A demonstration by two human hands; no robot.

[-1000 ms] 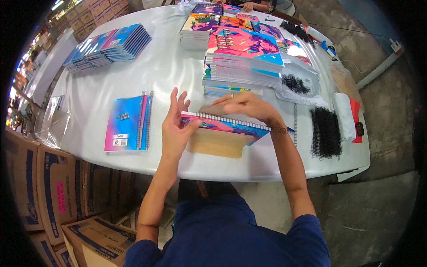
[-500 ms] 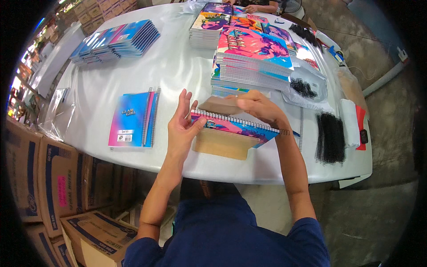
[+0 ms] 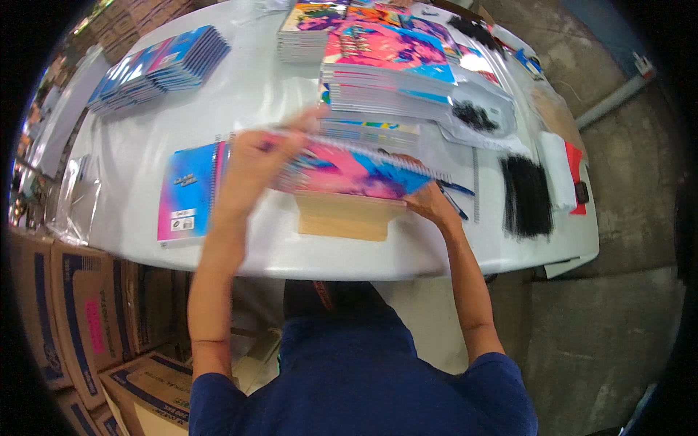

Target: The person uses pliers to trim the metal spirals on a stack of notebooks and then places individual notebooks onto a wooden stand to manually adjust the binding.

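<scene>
A spiral notebook (image 3: 363, 171) with a pink and blue illustrated cover stands tilted in front of me, coil edge up, above a tan block (image 3: 342, 218) on the table. My right hand (image 3: 427, 200) is closed on the notebook's lower right corner. At its left end is my left hand (image 3: 254, 163), smeared by motion, so its grip is unclear. A tool with blue handles (image 3: 458, 195) lies just beyond my right hand. To the left, coil-bound notebooks (image 3: 190, 192) with blue-pink covers lie together, partly hidden by my left forearm.
Beyond the notebook rises a tall stack of illustrated notebooks (image 3: 389, 80). More blue-pink notebooks (image 3: 160, 65) are stacked at the far left. Black plastic coils (image 3: 527, 196) lie on the right, beside a white roll (image 3: 556, 171). Cardboard boxes (image 3: 91, 312) stand below the table's left edge.
My right hand has moved down from the coil to the notebook's right corner; the brown piece it held is no longer visible. My left hand has shifted left and up. The view has shifted slightly.
</scene>
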